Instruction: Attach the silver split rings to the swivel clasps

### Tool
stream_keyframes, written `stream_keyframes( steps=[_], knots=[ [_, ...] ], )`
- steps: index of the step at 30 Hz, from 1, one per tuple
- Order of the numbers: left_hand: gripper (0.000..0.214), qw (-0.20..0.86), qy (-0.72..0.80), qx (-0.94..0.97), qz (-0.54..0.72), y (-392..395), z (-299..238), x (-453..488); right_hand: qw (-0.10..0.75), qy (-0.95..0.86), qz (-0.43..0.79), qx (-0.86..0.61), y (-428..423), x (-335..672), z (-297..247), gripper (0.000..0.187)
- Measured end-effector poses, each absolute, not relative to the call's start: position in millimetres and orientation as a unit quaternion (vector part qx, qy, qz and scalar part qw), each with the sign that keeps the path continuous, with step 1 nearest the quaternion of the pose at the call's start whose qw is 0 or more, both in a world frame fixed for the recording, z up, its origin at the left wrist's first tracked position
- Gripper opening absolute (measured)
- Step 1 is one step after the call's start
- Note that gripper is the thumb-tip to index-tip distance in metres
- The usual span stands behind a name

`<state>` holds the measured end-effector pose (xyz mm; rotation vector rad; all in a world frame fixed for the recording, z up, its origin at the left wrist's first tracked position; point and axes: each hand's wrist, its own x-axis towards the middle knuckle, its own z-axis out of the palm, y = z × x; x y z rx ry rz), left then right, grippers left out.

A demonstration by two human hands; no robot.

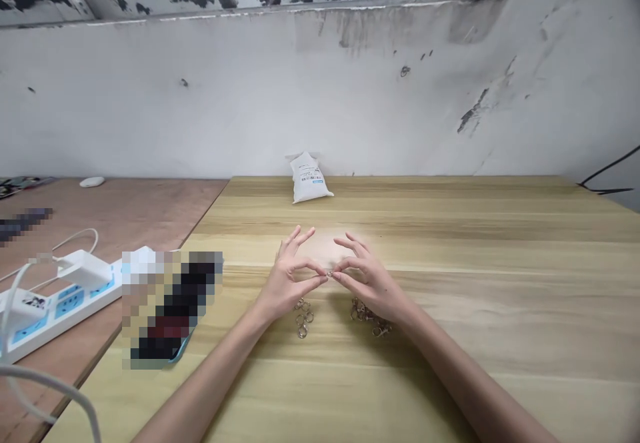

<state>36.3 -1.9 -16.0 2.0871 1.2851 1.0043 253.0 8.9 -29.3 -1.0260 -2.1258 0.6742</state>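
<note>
small metal ring [329, 274], likely a key ring, pinched above the bench [450, 263] | left hand [290, 276] and right hand [370, 279] both grasp it by fingertips | clasp piles [303, 316] just under the wrists | white bag [309, 177] behind

Table [450, 243]: bag [309, 177] stood at the far edge, against the wall [200, 109]. Left hand [290, 276] and right hand [370, 283] met mid-table, pinching one ring [329, 274] between them. Clasps [303, 316] lay near the left hand; pile [370, 319] lay under the right. Power strip [60, 296] sat on the adjoining table [150, 209], left.
</note>
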Motion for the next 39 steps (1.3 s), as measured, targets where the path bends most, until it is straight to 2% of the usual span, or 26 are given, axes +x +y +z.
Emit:
stream_keyframes(
  steps=[10,33,39],
  knots=[
    [0.013,0.243,0.447,0.793,0.336,-8,-14,41,0.331,-0.809,0.278,-0.398,5,257,-21,0.021],
    [0.012,0.238,0.435,0.794,0.351,-10,-10,40,0.342,-0.805,0.311,-0.372,-1,252,-23,0.018],
    [0.011,0.246,0.433,0.793,0.352,-12,-11,42,0.332,-0.816,0.273,-0.387,-3,249,-25,0.020]
  ],
)
